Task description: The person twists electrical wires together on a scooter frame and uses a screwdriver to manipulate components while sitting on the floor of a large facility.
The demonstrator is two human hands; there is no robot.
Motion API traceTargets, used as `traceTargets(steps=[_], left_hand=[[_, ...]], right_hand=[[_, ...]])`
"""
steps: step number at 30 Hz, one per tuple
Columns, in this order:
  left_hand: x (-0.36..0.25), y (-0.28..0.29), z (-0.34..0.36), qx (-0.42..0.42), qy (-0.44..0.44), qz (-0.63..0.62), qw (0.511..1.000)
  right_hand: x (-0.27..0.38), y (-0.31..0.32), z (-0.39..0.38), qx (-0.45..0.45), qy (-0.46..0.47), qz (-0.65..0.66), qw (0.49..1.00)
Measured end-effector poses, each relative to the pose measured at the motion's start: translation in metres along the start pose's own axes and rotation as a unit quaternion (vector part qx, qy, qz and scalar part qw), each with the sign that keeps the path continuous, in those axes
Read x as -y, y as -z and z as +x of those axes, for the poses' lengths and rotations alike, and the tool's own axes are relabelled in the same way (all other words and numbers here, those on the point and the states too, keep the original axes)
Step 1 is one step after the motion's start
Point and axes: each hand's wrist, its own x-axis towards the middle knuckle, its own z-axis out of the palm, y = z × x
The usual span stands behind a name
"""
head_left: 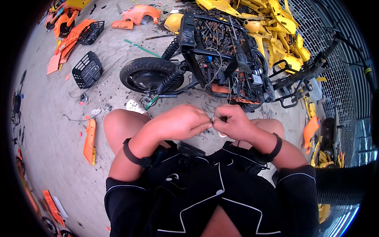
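Observation:
In front of my lap, my left hand (185, 121) and my right hand (232, 122) meet fingertip to fingertip. The left fingers are pressed together in a pinch. My right hand is curled, its thumb against the forefinger. Something small and dark may sit between the fingertips, but it is too small to name. Just beyond the hands lies a stripped electric scooter frame (233, 59), tipped on its side, with bare wires and orange parts showing. Its rear wheel (152, 75) with a black tyre points left, beside a coil-spring shock absorber (171, 77).
A heap of yellow body panels (282, 31) rises behind the frame on the right. Black handlebars (316, 67) stick out to the right. Black plastic baskets (87, 70) and orange panels (90, 142) lie on the concrete floor to the left. A green strip (142, 48) lies beyond the wheel.

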Motion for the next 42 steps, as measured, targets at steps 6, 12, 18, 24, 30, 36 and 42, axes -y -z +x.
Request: traceTargets(steps=[6,12,18,24,30,36,42], left_hand=[[-0.001,-0.012,0.002,0.023,-0.019,-0.003,1.000],[-0.010,-0.013,0.006,0.034,-0.026,-0.011,0.999],[-0.012,-0.018,0.001,0.027,-0.036,-0.022,0.999],[-0.012,-0.018,-0.001,0.013,-0.045,-0.025,0.999],[-0.011,-0.015,-0.004,0.006,-0.059,-0.017,0.998],[-0.009,-0.016,-0.010,-0.013,-0.063,-0.025,0.998],[-0.007,-0.014,-0.019,-0.007,-0.045,-0.025,0.999]], right_hand=[[-0.002,-0.002,-0.014,-0.026,0.016,-0.008,1.000],[0.005,0.000,-0.022,-0.026,0.005,0.007,1.000],[0.002,-0.004,-0.025,-0.019,0.010,0.019,1.000],[0.003,-0.007,-0.025,-0.029,0.008,0.005,1.000],[0.007,-0.006,-0.021,-0.026,0.014,0.001,1.000],[0.005,-0.011,-0.018,-0.034,0.022,0.008,0.999],[0.006,-0.019,-0.016,-0.024,-0.001,-0.008,1.000]])
